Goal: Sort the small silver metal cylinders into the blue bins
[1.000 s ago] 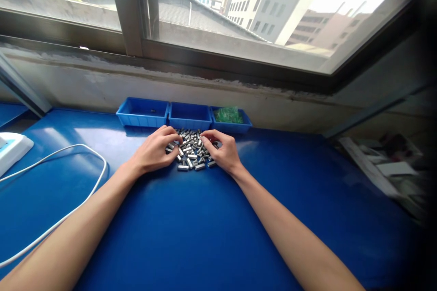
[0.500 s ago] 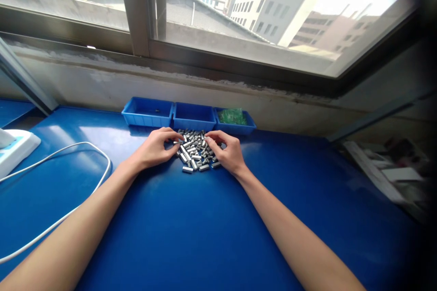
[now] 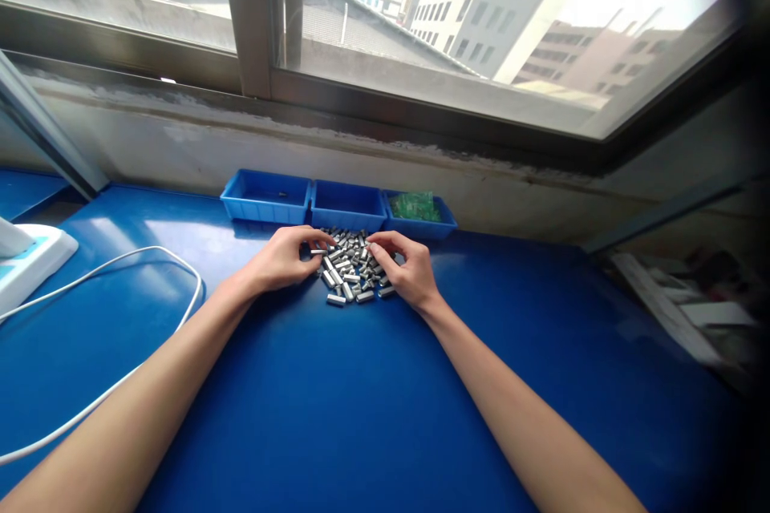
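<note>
A loose pile of silver hexagonal metal standoffs (image 3: 349,276) lies on the blue table, with pieces of differing lengths. At the pile's left edge is my left hand (image 3: 287,258), its thumb and curved fingers apart. One standoff (image 3: 317,252) shows in the gap by the thumb; whether it is touched I cannot tell. My right hand (image 3: 410,266) is over the pile's right side, thumb and index finger pinched on a small silver standoff (image 3: 369,247), mostly hidden by the fingertips.
Behind the pile, three blue bins stand in a row: the left bin (image 3: 265,211) holds a small dark piece, the middle bin (image 3: 349,218) is beside it, and the right bin (image 3: 448,226) holds green circuit boards (image 3: 415,207). A white cable (image 3: 196,288) and power strip (image 3: 45,256) are at left.
The whole view has shifted slightly, so everything appears a little further right. Both hands stay at the pile, with only small finger movement.
</note>
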Tool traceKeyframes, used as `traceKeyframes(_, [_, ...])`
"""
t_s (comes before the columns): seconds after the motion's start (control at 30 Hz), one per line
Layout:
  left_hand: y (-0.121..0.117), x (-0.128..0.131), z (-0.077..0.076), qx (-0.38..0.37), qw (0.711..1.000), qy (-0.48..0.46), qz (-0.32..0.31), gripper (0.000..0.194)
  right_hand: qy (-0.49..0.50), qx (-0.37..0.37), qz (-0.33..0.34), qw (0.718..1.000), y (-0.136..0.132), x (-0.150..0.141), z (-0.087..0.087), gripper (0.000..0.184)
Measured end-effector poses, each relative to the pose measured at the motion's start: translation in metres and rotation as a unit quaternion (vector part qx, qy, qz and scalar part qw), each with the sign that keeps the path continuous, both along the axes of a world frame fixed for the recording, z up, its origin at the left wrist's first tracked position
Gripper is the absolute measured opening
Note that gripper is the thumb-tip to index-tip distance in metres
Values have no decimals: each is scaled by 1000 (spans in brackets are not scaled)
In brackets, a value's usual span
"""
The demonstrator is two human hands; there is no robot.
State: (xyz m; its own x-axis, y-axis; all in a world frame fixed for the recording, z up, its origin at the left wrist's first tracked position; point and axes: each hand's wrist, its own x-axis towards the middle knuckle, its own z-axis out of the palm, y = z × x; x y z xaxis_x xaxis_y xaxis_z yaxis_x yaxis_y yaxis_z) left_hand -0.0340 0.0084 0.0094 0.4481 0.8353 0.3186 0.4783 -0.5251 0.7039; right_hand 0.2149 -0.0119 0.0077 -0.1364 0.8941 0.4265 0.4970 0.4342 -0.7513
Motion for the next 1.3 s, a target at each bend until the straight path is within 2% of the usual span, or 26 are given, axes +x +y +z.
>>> traceKeyframes(0.23, [0, 0, -9, -9, 996, -59, 73, 21, 2, -4, 6, 1000, 0, 1, -1, 20])
traceKeyframes(0.4, [1, 2, -10, -44, 977, -182, 102, 28, 15, 3, -1, 1000, -1, 1, -1, 19])
traceKeyframes(0.57, [1, 9, -6, -85, 948, -294, 86, 46, 15, 29, 15, 999, -1, -9, 3, 21])
traceKeyframes(0.73, [-2, 16, -4, -110, 937, -323, 69, 57, -12, 17, 92, 996, 1, -25, 8, 35])
traceKeyframes(0.83, [-4, 18, -3, -124, 935, -331, 40, 57, -8, 10, 107, 994, 3, -30, 6, 30])
traceKeyframes(0.97, [-4, 19, -3, -124, 937, -326, 31, 52, 57, -22, 102, 993, 9, -32, 3, 23])
traceKeyframes(1.07, [-5, 21, -2, -80, 950, -299, 48, 44, 99, -32, 69, 992, 16, -30, 2, 26])
traceKeyframes(1.2, [-7, 27, -3, 71, 981, -151, 96, 27, 153, -34, 33, 987, 29, -24, 6, 36])
traceKeyframes(1.3, [-7, 34, -5, 158, 981, -8, 109, 28, 152, -49, 53, 986, 36, -19, 10, 48])
